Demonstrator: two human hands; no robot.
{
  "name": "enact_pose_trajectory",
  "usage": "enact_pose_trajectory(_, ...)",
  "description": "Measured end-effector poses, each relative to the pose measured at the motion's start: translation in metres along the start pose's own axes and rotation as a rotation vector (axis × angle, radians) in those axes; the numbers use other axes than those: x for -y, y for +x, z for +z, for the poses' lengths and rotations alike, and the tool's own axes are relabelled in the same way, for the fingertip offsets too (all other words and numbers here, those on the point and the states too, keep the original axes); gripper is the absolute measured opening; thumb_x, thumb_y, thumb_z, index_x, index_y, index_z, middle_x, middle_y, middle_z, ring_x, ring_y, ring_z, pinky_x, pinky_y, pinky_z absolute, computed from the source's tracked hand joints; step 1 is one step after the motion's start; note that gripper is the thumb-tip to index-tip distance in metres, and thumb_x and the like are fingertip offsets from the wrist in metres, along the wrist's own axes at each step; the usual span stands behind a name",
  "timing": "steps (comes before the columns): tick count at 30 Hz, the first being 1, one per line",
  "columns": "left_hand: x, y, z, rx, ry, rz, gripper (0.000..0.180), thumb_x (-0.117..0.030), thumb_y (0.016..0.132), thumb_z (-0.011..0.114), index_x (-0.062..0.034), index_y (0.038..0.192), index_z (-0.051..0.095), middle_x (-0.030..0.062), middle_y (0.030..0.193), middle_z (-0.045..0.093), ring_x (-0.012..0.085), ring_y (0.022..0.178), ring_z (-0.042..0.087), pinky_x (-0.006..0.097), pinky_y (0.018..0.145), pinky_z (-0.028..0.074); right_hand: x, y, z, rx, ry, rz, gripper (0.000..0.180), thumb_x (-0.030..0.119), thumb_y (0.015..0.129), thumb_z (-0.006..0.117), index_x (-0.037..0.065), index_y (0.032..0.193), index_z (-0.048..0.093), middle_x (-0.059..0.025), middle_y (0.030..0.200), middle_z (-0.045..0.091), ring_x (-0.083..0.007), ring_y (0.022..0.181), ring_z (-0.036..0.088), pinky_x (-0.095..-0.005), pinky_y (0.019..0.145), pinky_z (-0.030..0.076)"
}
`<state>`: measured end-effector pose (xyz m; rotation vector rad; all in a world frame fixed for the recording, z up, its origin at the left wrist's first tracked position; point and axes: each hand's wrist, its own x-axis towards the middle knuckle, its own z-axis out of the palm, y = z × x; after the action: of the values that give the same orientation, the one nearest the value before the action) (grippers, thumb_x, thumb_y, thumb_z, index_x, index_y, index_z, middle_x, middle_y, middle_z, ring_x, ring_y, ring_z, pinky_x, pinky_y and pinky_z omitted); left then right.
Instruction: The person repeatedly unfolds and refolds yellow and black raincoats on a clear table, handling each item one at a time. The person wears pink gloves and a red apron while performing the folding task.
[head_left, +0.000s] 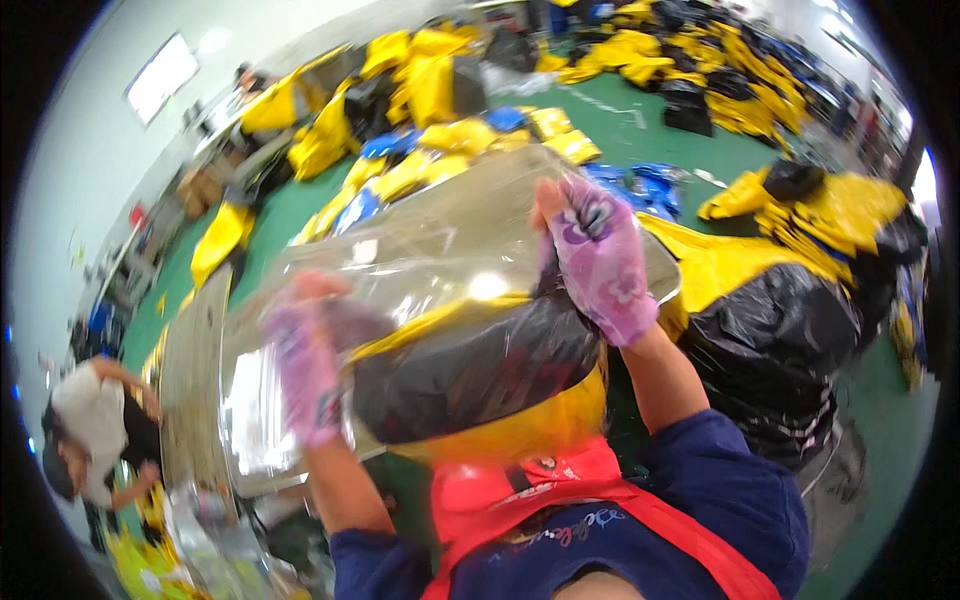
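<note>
I hold up a clear plastic bag (440, 270) over the near edge of a worktable (480, 205). Inside its lower part lies a folded black and yellow piece (480, 385), which looks like coated fabric. My right hand (600, 255), in a purple patterned fingerless glove, is closed on the bag's upper right edge. On the opposite side my left hand (310, 370), gloved the same way and smeared by motion, grips the bag's left edge. Shiny clear plastic (255, 410) lies on the table left of my left hand.
Yellow and blue packed pieces (440, 160) lie beyond the table. To my right stands a large black plastic sack (775, 320) with yellow material beside it. Another person (95, 430) works at the far left. Yellow and black heaps (700, 70) cover the green floor farther back.
</note>
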<state>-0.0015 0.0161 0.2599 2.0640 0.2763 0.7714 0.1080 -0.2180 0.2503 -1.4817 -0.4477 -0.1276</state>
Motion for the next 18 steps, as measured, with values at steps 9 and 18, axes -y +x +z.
enact_pose_trajectory(9, 0.25, -0.014, 0.086, 0.051, -0.758, -0.775, 0.034, -0.031, 0.094, 0.056, -0.0027, 0.11, 0.063, 0.0112, 0.095, 0.067, 0.0207, 0.082, 0.065, 0.033, 0.072, 0.053, -0.209, 0.019, 0.065, 0.018, -0.822, -0.483, 0.015, 0.024, 0.09, 0.059, 0.01, 0.094, 0.063, -0.0081, 0.083, 0.063, -0.0291, 0.073, 0.062, -0.0419, 0.061, 0.049)
enact_pose_trajectory(18, 0.179, 0.017, 0.059, 0.323, -0.567, -0.572, 0.04, -0.031, 0.098, 0.05, 0.002, 0.118, 0.059, 0.0132, 0.1, 0.068, 0.0195, 0.086, 0.068, 0.031, 0.075, 0.056, -0.19, 0.061, 0.169, 0.844, -0.93, -0.875, 0.01, 0.016, 0.079, 0.057, 0.011, 0.087, 0.06, -0.0074, 0.078, 0.064, -0.0256, 0.073, 0.067, -0.0375, 0.059, 0.053)
